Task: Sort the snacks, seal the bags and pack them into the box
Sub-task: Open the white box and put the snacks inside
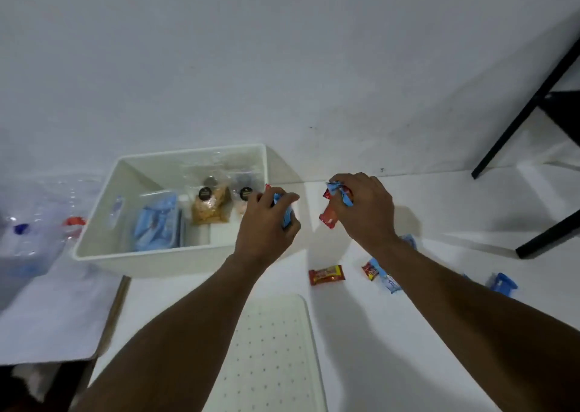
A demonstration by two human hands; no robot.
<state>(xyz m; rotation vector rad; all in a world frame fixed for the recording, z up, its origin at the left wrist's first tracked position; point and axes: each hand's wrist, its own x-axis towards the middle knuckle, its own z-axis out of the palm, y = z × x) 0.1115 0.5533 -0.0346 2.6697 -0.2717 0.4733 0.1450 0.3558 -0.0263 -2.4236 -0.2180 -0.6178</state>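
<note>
The red-wrapped snack (329, 218) hangs upright from the right hand (367, 210), long axis pointing down at the table (439, 207), with a crumpled blue wrapper (342, 193) bunched against it in the same curled fingers. The left hand (266, 223) pinches a blue-wrapped snack (287, 218) of its own, and a sliver of red shows above its thumb, too small to name. Both hands are raised and close together, a narrow gap between them.

What matters for the next move is which way the box (157, 265) lies - to the left of both hands. The left hand is over its right end, so that hand is much the nearer; the right hand is over bare table just beyond the box's right wall and would have to cross over. Inside the box there is a bag of blue packets (157, 223), a bag of golden snack (210, 207) and another bag with a dark label (244, 195).

The unsorted pieces lie the other way, nearer the person and to the right. A red snack (326, 275) lies flat with its long axis running left to right, and a small red piece (370, 270) touches a blue packet (390, 283) beside the right forearm. I judge these to be right-hand work. A blue clip (503, 283) rests further right, a perforated white board (270, 349) lies between the forearms, and a heap of clear plastic (31, 223) is left of the box.
</note>
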